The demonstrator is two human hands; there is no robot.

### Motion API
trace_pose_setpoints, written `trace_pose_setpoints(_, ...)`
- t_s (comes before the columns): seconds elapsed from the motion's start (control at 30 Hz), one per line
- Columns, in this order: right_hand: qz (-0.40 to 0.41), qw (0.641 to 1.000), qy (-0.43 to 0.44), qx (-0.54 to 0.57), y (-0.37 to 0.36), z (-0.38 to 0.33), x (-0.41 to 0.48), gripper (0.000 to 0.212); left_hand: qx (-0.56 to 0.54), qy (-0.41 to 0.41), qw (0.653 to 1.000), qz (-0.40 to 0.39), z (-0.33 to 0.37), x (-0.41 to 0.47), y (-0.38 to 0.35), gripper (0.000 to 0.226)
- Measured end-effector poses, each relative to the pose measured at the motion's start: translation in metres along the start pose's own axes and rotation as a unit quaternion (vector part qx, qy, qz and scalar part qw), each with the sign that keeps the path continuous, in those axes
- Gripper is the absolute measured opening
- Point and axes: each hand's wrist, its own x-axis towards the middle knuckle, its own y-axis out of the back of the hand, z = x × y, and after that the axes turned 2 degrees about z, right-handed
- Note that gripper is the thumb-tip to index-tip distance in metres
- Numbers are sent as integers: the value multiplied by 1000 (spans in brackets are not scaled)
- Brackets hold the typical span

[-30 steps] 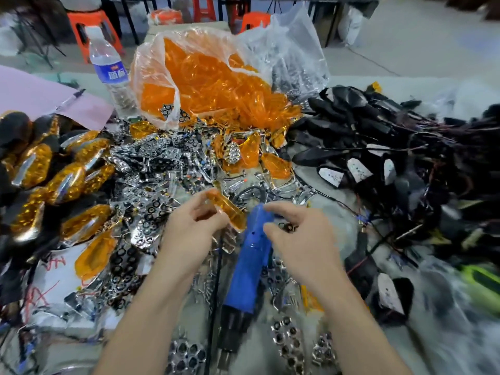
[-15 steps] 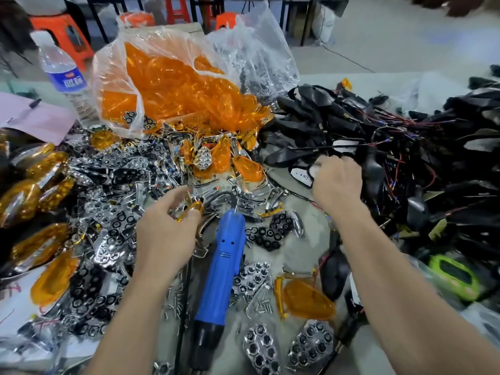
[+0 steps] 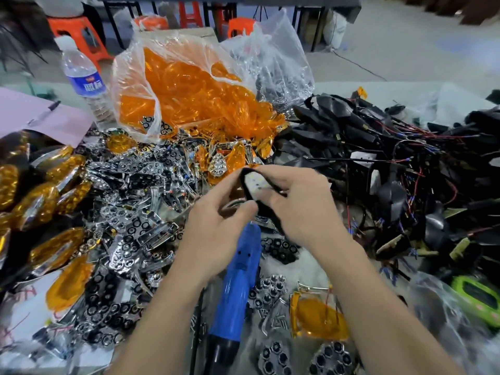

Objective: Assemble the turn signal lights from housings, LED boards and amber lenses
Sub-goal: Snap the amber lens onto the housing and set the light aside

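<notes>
The hands meet over the middle of the desk (image 3: 311, 266), both clamped on one black housing (image 3: 269, 216) held up above the clutter. The left hand (image 3: 219, 226) pinches its near left edge between thumb and forefinger. The right hand (image 3: 305, 207) curls round it from the right, thumb across the top. A white board (image 3: 254, 186) shows inside the housing, facing up between the two thumbs. Just under the hands and between the forearms lies a blue screwdriver (image 3: 238, 280), its tip pointing towards the housing. A single amber lens (image 3: 316, 318) lies right of the screwdriver, close by the right forearm. Left of the left hand spreads a heap of chrome reflectors (image 3: 135, 198), and further left are finished lights (image 3: 35, 201) with amber faces. Beyond the hands a clear bag (image 3: 189, 90) spills more amber lenses, and a bottle (image 3: 81, 74) stands to the bag's left. Right of the right hand is a tangle of black housings and wires (image 3: 378, 158).
</notes>
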Motion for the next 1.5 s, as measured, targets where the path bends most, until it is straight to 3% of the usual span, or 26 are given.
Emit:
trace_pose_setpoints(0.1, -33, 999, 14, 10, -6, -24, 1, 28, -75, -39, 996, 39, 5, -3, 6, 53)
trace_pose_setpoints(0.2, -83, 995, 1, 47, -9, -41, -4, 18, -81, -45, 991, 99, 10, -4, 23, 45)
trace_pose_setpoints(0.33, -65, 992, -20, 108, -23, -56, -11, 12, -90, -35, 987, 132, 22, -4, 36, 32)
trace_pose_setpoints(0.47, -56, 985, -61, 154, -41, -61, -20, 25, -139, 0, 977, 163, 24, -6, 42, 29)
trace_pose_setpoints(0.63, -66, 977, -95, 179, -54, -63, -27, 23, -160, 28, 975, 150, 22, -11, 47, 39)
trace_pose_setpoints(0.87, -82, 943, -171, 273, -64, -58, -31, 21, -154, 49, 976, 146, 20, -14, 43, 21)
trace_pose_setpoints(0.97, -67, 939, -193, 276, -67, -53, -36, 23, -165, 68, 971, 160, 13, -18, 42, 33)
trace_pose_setpoints(1.13, -43, 942, -187, 275, -75, -50, -42, 10, -145, 58, 973, 168, 9, -21, 40, 34)
trace_pose_setpoints(1.23, -48, 942, -180, 278, -77, -49, -43, 13, -141, 68, 973, 167, 9, -23, 38, 32)
trace_pose_setpoints(1.3, -43, 936, -181, 298, -74, -50, -43, 14, -165, 95, 971, 147, 8, -24, 39, 28)
trace_pose_setpoints(1.43, 4, 928, -189, 322, -75, -50, -43, 14, -211, 141, 967, 32, 9, -29, 41, 23)
trace_pose_setpoints(1.5, 11, 928, -194, 319, -80, -47, -44, 11, -244, 156, 957, 30, 8, -31, 39, 23)
